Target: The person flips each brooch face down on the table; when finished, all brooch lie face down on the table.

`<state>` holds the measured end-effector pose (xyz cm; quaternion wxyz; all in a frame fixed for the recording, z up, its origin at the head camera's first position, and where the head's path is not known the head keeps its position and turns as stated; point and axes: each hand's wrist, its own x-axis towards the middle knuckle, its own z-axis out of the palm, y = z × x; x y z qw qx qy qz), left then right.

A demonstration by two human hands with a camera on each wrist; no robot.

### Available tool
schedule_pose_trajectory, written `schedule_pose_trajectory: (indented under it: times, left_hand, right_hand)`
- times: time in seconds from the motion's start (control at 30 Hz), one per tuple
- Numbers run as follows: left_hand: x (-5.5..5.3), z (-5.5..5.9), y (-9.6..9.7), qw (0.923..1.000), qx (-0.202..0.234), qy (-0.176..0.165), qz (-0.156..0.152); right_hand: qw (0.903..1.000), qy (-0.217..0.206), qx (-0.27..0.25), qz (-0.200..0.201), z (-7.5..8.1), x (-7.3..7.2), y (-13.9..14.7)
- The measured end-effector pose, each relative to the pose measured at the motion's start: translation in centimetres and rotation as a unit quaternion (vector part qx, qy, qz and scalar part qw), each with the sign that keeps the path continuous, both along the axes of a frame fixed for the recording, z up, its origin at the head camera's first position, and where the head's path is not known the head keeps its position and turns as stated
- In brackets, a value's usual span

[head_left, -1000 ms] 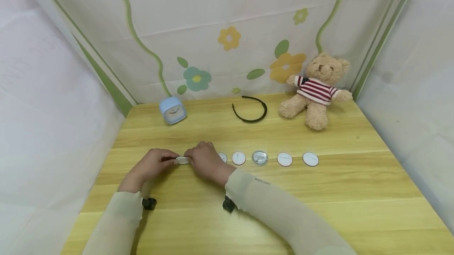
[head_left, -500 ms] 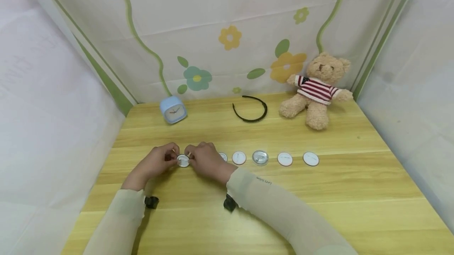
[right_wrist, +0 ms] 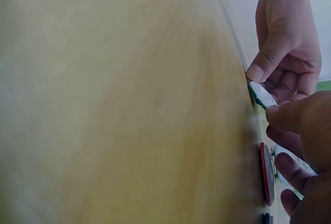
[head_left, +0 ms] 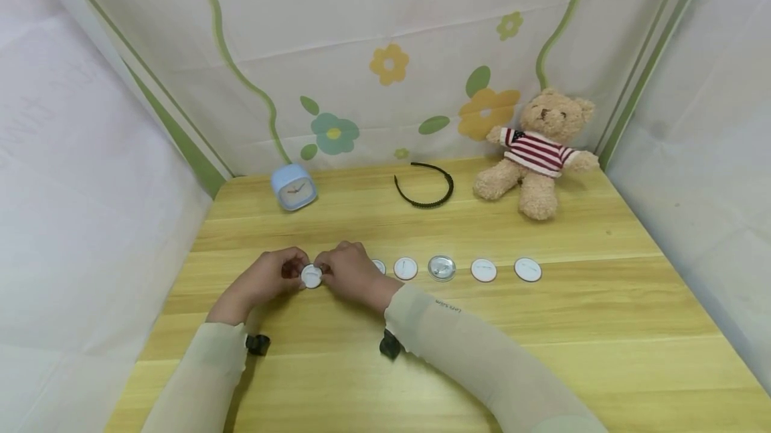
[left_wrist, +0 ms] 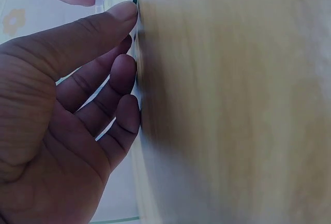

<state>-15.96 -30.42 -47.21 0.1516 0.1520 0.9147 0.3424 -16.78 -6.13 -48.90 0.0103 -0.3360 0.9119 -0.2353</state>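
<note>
A round pin badge (head_left: 311, 276) with a white back and a green edge (right_wrist: 257, 98) is between my two hands at the left end of a row of badges. My left hand (head_left: 268, 284) pinches its left side, the thumb (left_wrist: 111, 21) on the rim and the other fingers curled. From the opposite side, the thumb and fingers of my right hand (head_left: 352, 275) pinch the badge. Just right of that hand, another badge (head_left: 378, 266) is partly hidden by it. Beyond it lie a white-backed badge (head_left: 405, 268) and a silver one (head_left: 442, 268).
Two more white-backed badges, one nearer (head_left: 484, 270) and one farther right (head_left: 527, 270), finish the row. Behind stand a blue clock (head_left: 294, 187), a black headband (head_left: 448, 187) and a teddy bear (head_left: 536, 152) against the fabric wall. The wooden table (head_left: 337, 379) carries everything.
The held badge has tipped from nearly edge-on to showing its white back more fully to the head camera. My left fingers have shifted slightly around its rim; the right hand has barely moved.
</note>
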Motion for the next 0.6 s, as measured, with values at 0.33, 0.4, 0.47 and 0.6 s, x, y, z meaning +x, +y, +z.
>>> schedule_pose_trajectory:
  times: [0.33,0.4,0.47,0.6]
  left_hand:
    - [0.08,-0.32,-0.25,0.9999,-0.015,0.003,-0.006]
    - [0.07,-0.30,-0.30,0.9998,-0.016,0.004,-0.012]
    - [0.06,-0.27,-0.37,0.9998,-0.014,0.000,-0.012]
    - [0.05,-0.15,-0.71,0.9997,-0.015,-0.006,-0.016]
  right_hand:
    - [0.9995,-0.003,0.024,0.019,-0.13,-0.20,0.08]
    - [0.9992,-0.006,0.032,0.021,-0.08,-0.17,0.03]
    - [0.9989,-0.006,0.041,0.023,-0.03,-0.14,-0.01]
    - [0.9987,-0.003,0.044,0.025,0.11,-0.08,-0.07]
